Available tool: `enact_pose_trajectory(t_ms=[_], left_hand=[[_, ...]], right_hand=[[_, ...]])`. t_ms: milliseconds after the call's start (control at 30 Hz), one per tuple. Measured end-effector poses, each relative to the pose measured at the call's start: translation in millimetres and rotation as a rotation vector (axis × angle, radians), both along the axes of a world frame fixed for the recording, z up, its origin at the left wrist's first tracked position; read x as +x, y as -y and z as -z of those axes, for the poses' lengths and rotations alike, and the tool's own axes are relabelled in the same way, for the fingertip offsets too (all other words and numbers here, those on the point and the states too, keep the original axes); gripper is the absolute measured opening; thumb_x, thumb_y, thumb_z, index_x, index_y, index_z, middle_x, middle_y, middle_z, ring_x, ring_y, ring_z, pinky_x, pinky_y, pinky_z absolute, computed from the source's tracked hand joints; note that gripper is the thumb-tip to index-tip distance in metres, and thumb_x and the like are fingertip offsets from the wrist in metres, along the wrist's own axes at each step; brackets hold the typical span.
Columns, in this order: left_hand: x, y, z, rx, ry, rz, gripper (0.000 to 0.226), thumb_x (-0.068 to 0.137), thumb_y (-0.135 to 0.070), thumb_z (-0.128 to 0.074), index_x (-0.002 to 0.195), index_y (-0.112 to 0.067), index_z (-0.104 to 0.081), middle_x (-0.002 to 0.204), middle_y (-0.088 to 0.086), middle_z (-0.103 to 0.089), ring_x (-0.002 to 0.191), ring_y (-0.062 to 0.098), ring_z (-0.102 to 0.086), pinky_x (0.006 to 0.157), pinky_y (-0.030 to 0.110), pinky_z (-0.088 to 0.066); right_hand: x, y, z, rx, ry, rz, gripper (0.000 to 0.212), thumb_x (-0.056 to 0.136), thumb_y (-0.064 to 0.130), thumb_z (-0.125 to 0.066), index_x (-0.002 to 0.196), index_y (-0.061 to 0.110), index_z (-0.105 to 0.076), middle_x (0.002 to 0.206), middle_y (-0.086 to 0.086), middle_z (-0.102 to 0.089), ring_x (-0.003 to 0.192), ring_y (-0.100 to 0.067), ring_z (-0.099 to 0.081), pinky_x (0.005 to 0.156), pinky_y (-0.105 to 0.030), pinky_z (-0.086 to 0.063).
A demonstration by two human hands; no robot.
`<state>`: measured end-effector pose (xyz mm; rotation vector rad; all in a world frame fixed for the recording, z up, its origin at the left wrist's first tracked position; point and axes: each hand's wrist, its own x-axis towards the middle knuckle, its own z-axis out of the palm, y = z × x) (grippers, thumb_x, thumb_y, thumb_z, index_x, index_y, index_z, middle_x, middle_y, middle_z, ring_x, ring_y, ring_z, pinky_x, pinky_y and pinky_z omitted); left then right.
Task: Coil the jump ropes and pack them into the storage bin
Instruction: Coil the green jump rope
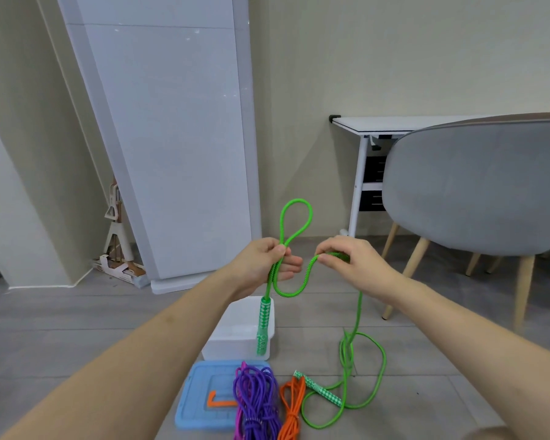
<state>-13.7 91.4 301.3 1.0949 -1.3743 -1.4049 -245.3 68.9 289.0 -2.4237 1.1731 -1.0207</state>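
Note:
A green jump rope (300, 282) hangs between both hands. My left hand (267, 262) pinches a loop that rises above it, and one patterned green handle (263, 325) dangles below it over the white storage bin (232, 338). My right hand (350, 260) pinches the rope a little to the right, at the same height. From there the rope drops to the floor, where its slack curls around the second handle (319, 390). A coiled purple rope (256, 398) and a bundled orange rope (292, 408) lie on the floor in front of the bin.
A blue bin lid (204, 398) with an orange clip lies left of the purple rope. A grey chair (470, 192) on wooden legs stands at the right, a white desk (378, 125) behind it. A tall white panel (172, 138) leans on the wall at the left.

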Motion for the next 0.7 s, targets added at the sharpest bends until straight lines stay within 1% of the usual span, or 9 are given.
enact_pose_trajectory(t_ms=[133, 200, 267, 333, 400, 500, 567, 633, 700], left_hand=[[-7.6, -3.5, 3.3, 0.024, 0.032, 0.061, 0.024, 0.109, -0.014, -0.037, 0.113, 0.005, -0.052, 0.110, 0.027, -0.071, 0.103, 0.033, -0.072, 0.089, 0.038, -0.060], [-10.9, -4.3, 4.1, 0.012, 0.064, 0.094, 0.031, 0.110, -0.015, -0.035, 0.121, 0.010, -0.049, 0.109, 0.026, -0.072, 0.103, 0.032, -0.072, 0.091, 0.039, -0.059], [-13.3, -5.6, 4.4, -0.005, 0.084, 0.110, 0.034, 0.110, -0.017, -0.034, 0.124, 0.011, -0.047, 0.103, 0.021, -0.073, 0.099, 0.030, -0.072, 0.091, 0.038, -0.059], [-15.1, -6.7, 5.3, -0.005, 0.080, 0.107, 0.026, 0.110, -0.017, -0.034, 0.117, 0.004, -0.048, 0.088, 0.013, -0.069, 0.089, 0.027, -0.073, 0.088, 0.036, -0.059], [-16.0, -6.7, 5.7, -0.008, 0.094, 0.108, 0.017, 0.110, -0.017, -0.035, 0.107, -0.005, -0.047, 0.077, 0.006, -0.059, 0.074, 0.023, -0.071, 0.083, 0.034, -0.060], [-15.3, -2.7, 7.5, -0.002, 0.064, 0.132, 0.017, 0.110, -0.018, -0.036, 0.097, -0.009, -0.043, 0.072, 0.003, -0.052, 0.062, 0.018, -0.060, 0.094, 0.044, -0.057], [-12.2, -1.7, 7.4, 0.015, 0.043, 0.134, 0.018, 0.110, -0.017, -0.036, 0.097, -0.008, -0.044, 0.071, 0.003, -0.053, 0.061, 0.019, -0.060, 0.096, 0.047, -0.056], [-7.5, -3.1, 7.1, 0.034, 0.055, 0.141, 0.017, 0.110, -0.017, -0.037, 0.100, -0.006, -0.046, 0.075, 0.006, -0.063, 0.071, 0.025, -0.069, 0.090, 0.044, -0.058], [-5.1, -5.8, 6.8, 0.068, 0.045, 0.176, 0.017, 0.110, -0.017, -0.037, 0.107, -0.004, -0.047, 0.091, 0.015, -0.073, 0.090, 0.035, -0.073, 0.087, 0.042, -0.059]], right_hand=[[9.1, -2.6, -3.9, -0.065, -0.075, 0.020, 0.023, 0.091, 0.056, -0.055, 0.100, 0.040, -0.069, 0.089, 0.012, -0.062, 0.085, -0.009, -0.060, 0.078, -0.044, -0.051], [13.0, -3.8, -4.8, -0.082, -0.089, 0.011, 0.024, 0.091, 0.057, -0.052, 0.101, 0.043, -0.069, 0.092, 0.015, -0.062, 0.088, -0.007, -0.060, 0.080, -0.043, -0.052], [15.5, -5.1, -4.5, -0.085, -0.092, 0.000, 0.024, 0.092, 0.057, -0.051, 0.103, 0.044, -0.068, 0.096, 0.019, -0.063, 0.092, -0.006, -0.061, 0.081, -0.042, -0.053], [16.8, -6.5, -4.0, -0.092, -0.096, 0.013, 0.024, 0.092, 0.059, -0.053, 0.103, 0.042, -0.066, 0.096, 0.020, -0.064, 0.091, -0.005, -0.061, 0.079, -0.042, -0.054], [16.9, -8.0, -4.9, -0.091, -0.119, 0.047, 0.021, 0.090, 0.059, -0.059, 0.099, 0.041, -0.065, 0.092, 0.021, -0.065, 0.089, -0.002, -0.060, 0.077, -0.038, -0.053], [8.5, -7.4, -7.7, -0.093, -0.142, 0.065, 0.016, 0.090, 0.053, -0.067, 0.093, 0.038, -0.065, 0.087, 0.019, -0.065, 0.085, -0.002, -0.059, 0.073, -0.032, -0.050], [-1.7, -4.8, -7.0, -0.078, -0.093, 0.038, 0.007, 0.093, 0.039, -0.069, 0.094, 0.033, -0.068, 0.085, 0.018, -0.066, 0.081, -0.002, -0.060, 0.071, -0.029, -0.048], [-9.2, -3.5, -5.4, -0.049, -0.024, 0.032, 0.001, 0.095, 0.024, -0.071, 0.095, 0.024, -0.072, 0.082, 0.018, -0.065, 0.076, 0.000, -0.059, 0.070, -0.021, -0.042], [-10.7, -3.7, -5.0, -0.073, -0.003, 0.035, 0.002, 0.094, 0.018, -0.071, 0.094, 0.019, -0.072, 0.082, 0.018, -0.064, 0.075, 0.001, -0.059, 0.070, -0.017, -0.041]])
